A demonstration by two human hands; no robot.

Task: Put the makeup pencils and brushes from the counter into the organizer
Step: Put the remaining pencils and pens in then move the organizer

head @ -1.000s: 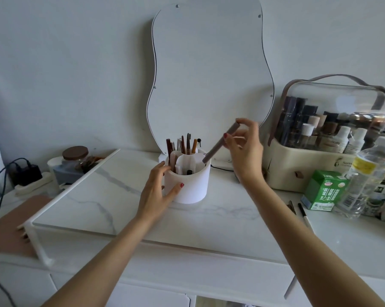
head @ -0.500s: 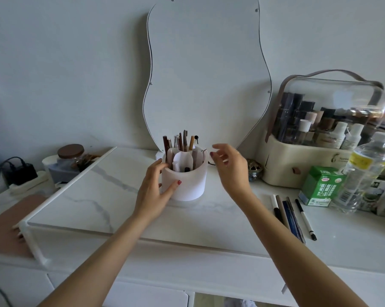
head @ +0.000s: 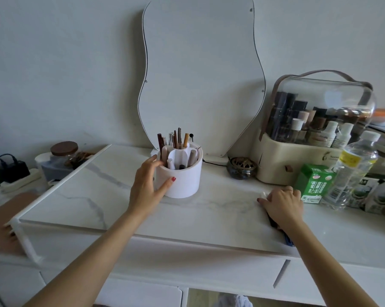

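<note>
While the left hand (head: 147, 187) is gripping the organizer (head: 180, 178), the right hand (head: 282, 203) is curling over pencils (head: 287, 237) lying lengthwise on the bench (head: 220, 209), rightward; grasp unclear.

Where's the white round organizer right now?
In the head view, the white cylindrical plastic organizer stands centre on the marble counter, before the wavy mirror, the left hand holding its side.

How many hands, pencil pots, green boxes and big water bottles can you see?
hands: 2, left hand and right hand
organizer: 1
green box: 1
water bottle: 1
total: 5
</note>
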